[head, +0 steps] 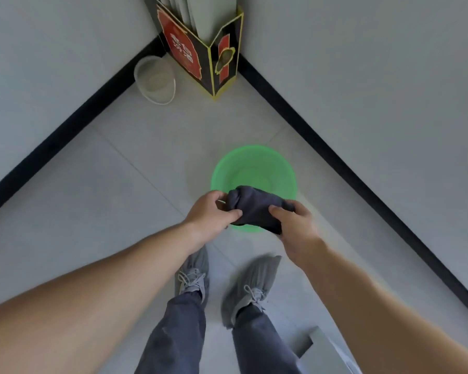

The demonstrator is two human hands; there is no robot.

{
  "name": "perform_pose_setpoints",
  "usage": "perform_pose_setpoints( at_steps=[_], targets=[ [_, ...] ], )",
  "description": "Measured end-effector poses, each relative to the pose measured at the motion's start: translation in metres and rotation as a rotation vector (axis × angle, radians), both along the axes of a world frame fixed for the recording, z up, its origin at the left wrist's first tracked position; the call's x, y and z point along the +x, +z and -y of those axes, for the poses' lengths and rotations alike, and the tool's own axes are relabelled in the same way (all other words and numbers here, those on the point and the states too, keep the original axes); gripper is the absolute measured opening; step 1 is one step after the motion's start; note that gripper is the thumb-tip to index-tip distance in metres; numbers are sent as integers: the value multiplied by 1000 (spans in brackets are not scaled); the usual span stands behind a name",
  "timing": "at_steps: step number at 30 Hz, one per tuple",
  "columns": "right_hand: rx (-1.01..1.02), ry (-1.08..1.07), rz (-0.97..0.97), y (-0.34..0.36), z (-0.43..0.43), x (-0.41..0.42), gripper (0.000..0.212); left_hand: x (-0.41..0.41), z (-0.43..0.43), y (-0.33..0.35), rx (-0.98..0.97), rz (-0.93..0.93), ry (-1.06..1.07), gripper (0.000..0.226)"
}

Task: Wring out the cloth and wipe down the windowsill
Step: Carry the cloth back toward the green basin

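left hand (210, 211) | right hand (295, 220) | fingers clamped on dark cloth (254, 206) | above green basin (254, 168), seemingly twisting

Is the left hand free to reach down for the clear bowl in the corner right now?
Probably not: the left hand is gripping the dark cloth with the right hand, and the clear bowl sits far off.

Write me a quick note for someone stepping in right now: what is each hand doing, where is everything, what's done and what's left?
Left hand: gripping one end of the dark cloth.
Right hand: gripping the other end.
The cloth is bunched between both hands, held above the green basin on the floor tiles.
Done: cloth is out of the basin and in hand.
Left: finish wringing over the basin, then wipe the windowsill, which is not in view here.
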State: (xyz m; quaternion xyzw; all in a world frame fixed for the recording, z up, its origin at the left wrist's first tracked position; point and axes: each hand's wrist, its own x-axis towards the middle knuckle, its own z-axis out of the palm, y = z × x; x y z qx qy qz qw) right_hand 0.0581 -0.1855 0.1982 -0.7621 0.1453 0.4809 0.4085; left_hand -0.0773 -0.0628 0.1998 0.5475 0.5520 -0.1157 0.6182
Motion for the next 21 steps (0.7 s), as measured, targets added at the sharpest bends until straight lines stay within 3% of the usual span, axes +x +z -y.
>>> perform_pose_setpoints(
  at_steps=[4,7,11,16,19,21],
  targets=[
    [-88,107,106,-120,-15,18,16,18,-3,-123,-5,-29,10,29],
    [-176,189,183,-196,-19,36,34,31,-2,-203,32,-55,-29,31],
    [-212,289,269,-276,-21,46,38,45,-1,-281,129,-83,-77,32],
    [-239,407,381,-319,-23,48,34,52,-2,-322,273,-175,-237,30],
    [-257,490,389,-318,-19,47,46,53,-2,-313,345,-264,-396,41],
    [-282,503,368,-308,-15,47,48,53,-3,-302,364,-275,-409,34]
  ],
)
